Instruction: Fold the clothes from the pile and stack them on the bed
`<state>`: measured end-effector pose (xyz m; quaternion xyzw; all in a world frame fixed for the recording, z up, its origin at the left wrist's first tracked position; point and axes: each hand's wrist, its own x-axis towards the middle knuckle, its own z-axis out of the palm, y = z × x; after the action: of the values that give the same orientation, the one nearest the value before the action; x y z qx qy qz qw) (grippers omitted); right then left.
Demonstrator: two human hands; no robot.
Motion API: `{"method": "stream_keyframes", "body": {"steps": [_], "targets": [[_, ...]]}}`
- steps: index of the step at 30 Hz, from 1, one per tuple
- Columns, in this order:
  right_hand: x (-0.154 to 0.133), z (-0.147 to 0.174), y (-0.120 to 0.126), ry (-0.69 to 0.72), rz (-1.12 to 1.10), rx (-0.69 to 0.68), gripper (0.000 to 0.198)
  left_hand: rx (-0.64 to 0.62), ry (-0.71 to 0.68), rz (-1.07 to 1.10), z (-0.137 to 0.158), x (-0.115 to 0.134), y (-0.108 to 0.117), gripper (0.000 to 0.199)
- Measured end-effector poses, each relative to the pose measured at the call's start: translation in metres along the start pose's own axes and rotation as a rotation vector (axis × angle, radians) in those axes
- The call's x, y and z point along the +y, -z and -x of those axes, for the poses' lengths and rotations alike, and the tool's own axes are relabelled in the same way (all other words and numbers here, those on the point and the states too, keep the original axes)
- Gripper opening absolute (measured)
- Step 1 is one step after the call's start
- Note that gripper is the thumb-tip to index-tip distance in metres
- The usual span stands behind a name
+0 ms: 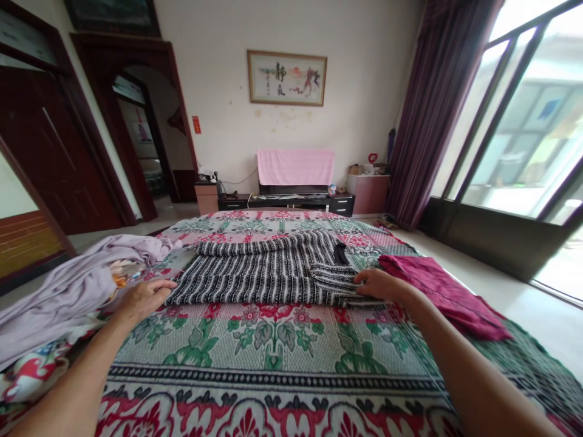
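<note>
A black-and-white striped knit sweater lies spread sideways on a floral cloth, its near side folded over. Its dark neck opening is at the right, and a folded sleeve lies across that end. My left hand pinches the sweater's left near corner between thumb and fingers. At the right near end, my right hand has its fingers closed on the sweater by the sleeve; its fingertips are partly hidden.
A folded magenta garment lies on the right. Heaped at the left are a pale lilac cloth and other patterned fabrics. Beyond stand a low black cabinet and a pink cloth draped over a screen.
</note>
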<state>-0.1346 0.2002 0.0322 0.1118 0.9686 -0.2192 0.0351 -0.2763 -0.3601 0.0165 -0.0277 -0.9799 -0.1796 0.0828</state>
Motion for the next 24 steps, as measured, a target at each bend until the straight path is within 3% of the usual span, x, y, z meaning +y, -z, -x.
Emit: {"method": "stream_keyframes", "body": {"steps": [5,15,18,21,24], "targets": [[-0.004,0.007,0.005,-0.005,-0.074,-0.083,0.02,0.013,0.018,0.019,0.001,-0.002,-0.002,0.047],[0.001,0.008,0.006,-0.091,0.01,-0.055,0.012,-0.079,0.039,-0.141,0.003,0.006,0.002,0.042],[-0.01,0.009,0.008,-0.034,0.127,0.119,0.012,-0.002,0.022,-0.235,0.004,0.012,0.004,0.043],[-0.022,0.007,0.002,0.123,0.153,0.332,0.02,0.143,-0.064,-0.251,0.003,0.015,0.001,0.044],[-0.024,0.002,-0.013,0.302,0.149,0.368,0.027,0.169,-0.204,-0.253,-0.001,0.01,-0.01,0.047]]}}
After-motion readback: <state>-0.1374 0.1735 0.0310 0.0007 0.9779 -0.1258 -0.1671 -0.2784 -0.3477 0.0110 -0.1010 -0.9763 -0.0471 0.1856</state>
